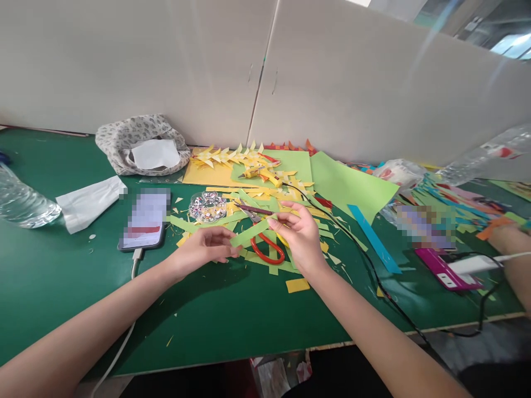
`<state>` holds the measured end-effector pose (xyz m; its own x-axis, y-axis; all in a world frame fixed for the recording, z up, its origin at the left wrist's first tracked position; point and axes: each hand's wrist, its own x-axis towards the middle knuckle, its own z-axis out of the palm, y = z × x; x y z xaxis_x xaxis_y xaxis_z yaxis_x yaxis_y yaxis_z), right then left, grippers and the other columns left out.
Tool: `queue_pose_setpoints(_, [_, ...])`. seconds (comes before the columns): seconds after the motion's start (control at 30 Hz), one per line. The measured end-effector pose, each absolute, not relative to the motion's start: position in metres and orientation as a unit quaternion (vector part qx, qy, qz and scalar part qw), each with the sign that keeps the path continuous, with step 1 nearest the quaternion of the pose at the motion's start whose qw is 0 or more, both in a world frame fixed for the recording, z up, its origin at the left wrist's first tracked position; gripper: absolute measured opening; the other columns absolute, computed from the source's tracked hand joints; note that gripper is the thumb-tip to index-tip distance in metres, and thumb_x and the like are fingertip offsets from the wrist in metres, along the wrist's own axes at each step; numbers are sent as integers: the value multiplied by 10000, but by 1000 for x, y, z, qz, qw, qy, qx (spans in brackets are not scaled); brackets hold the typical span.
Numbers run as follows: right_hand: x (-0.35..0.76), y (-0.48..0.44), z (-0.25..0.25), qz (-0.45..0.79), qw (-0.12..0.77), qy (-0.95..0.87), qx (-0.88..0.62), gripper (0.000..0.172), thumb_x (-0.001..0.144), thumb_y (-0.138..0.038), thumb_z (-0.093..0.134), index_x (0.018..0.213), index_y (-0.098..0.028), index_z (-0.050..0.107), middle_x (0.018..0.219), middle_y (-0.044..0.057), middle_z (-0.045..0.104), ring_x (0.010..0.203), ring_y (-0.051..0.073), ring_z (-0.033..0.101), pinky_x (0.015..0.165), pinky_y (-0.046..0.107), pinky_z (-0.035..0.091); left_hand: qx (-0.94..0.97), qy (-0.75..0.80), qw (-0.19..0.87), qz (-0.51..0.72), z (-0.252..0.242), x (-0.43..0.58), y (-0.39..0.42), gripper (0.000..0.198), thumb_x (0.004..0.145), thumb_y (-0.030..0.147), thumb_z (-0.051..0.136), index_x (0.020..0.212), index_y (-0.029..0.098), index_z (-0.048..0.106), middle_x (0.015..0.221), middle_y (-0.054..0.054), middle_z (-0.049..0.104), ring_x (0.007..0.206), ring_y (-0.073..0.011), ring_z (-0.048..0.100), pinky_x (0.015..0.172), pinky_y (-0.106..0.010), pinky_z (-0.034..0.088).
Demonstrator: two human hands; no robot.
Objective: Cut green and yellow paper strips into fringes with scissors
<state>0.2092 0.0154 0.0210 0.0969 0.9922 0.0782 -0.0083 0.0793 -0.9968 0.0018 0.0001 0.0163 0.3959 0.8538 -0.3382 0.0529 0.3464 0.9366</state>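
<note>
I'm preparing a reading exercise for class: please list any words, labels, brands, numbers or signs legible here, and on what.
None can be read.
Dark-edged rectangular phone: screen pixelated, unreadable.
Lilac pixelated rectangle at right: unreadable.
Clear plastic bottle at right: red marking too blurred to read.

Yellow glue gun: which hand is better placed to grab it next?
Right hand, likely: the glue gun lies just beyond it, farther from the left hand. Both hold the green strip; the right would release first.

I have both forearms [120,312] angled inward out there. My left hand [205,247] curls; my right hand [299,235] pinches.
</note>
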Motion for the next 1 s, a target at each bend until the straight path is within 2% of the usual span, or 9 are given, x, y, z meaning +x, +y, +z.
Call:
queue_pose_setpoints(0.1, [213, 17, 22, 447, 539, -510, -501, 471, 613, -279, 738, 1013, -226, 495, 740, -16, 614, 721, 137, 604, 717, 301, 512, 505, 444, 672, 309, 18, -3, 3, 305, 680, 264, 655, 965, 164, 606, 903, -78, 672, 838, -209, 644, 681, -289, 491])
queue_pose_setpoints(0.2, [214, 17, 23, 435, 529, -526, -504, 476, 616, -308, 733, 1016, -223, 490, 751, -5, 628, 725, 144, 611, 715, 307, 508, 517, 447, 666, 300, 18, -5, 5, 292, 682, 295, 658, 942, 165, 638, 844, -69, 677, 795, -197, 649, 669, -279, 498])
queue_pose_setpoints(0.4, [208, 11, 25, 422, 507, -566, -495, 449, 652, -359, 696, 1026, -237, 480, 762, 1, 639, 736, 157, 622, 722, 324, 507, 544, 472, 640, 266, 7, 0, 6, 176, 618, 327, 714, 714, 184, 683, 626, -39, 682, 571, -147, 635, 544, -237, 502])
queue_pose_setpoints(0.53, [215, 13, 28, 334, 485, -618, -520, 347, 735, -384, 606, 1025, -242, 478, 828, 22, 638, 804, 171, 614, 758, 337, 496, 532, 462, 653, 276, 5, -1, 7, 148, 616, 302, 724, 681, 174, 688, 591, -42, 681, 554, -140, 632, 531, -223, 498])
queue_pose_setpoints(0.6, [224, 16, 29, 254, 428, -664, -559, 295, 753, -404, 570, 983, -235, 495, 824, 31, 630, 796, 184, 607, 734, 348, 490, 497, 468, 655, 324, 7, -4, 8, 157, 620, 302, 728, 689, 168, 684, 609, -33, 683, 573, -126, 633, 552, -208, 498])
queue_pose_setpoints(0.77, [239, 15, 30, 126, 131, -770, -612, 391, 669, -467, 596, 962, -216, 534, 996, 101, 596, 923, 294, 557, 721, 424, 449, 345, 452, 662, 488, 9, -11, 15, 139, 656, 265, 723, 749, 182, 661, 676, 12, 670, 650, -70, 630, 619, -135, 501])
queue_pose_setpoints(0.83, [237, 13, 28, 104, 82, -775, -617, 432, 651, -414, 605, 1019, -206, 519, 1038, 119, 582, 940, 309, 552, 715, 414, 441, 302, 445, 673, 508, 6, -13, 18, 117, 675, 238, 712, 759, 184, 650, 713, 12, 671, 695, -70, 639, 639, -128, 509])
queue_pose_setpoints(0.9, [233, 11, 24, 92, 59, -771, -628, 420, 640, -346, 601, 1022, -192, 520, 979, 122, 596, 853, 292, 579, 640, 373, 441, 277, 440, 685, 510, 3, -14, 20, 107, 683, 216, 705, 766, 187, 643, 751, 9, 676, 729, -80, 648, 647, -136, 521])
queue_pose_setpoints(1.0, [228, 15, 14, 68, 77, -761, -641, 351, 604, -258, 611, 943, -186, 553, 842, 101, 605, 700, 243, 584, 523, 312, 404, 264, 433, 702, 499, 1, -13, 20, 85, 705, 212, 684, 772, 190, 636, 769, 2, 684, 753, -100, 657, 624, -150, 531])
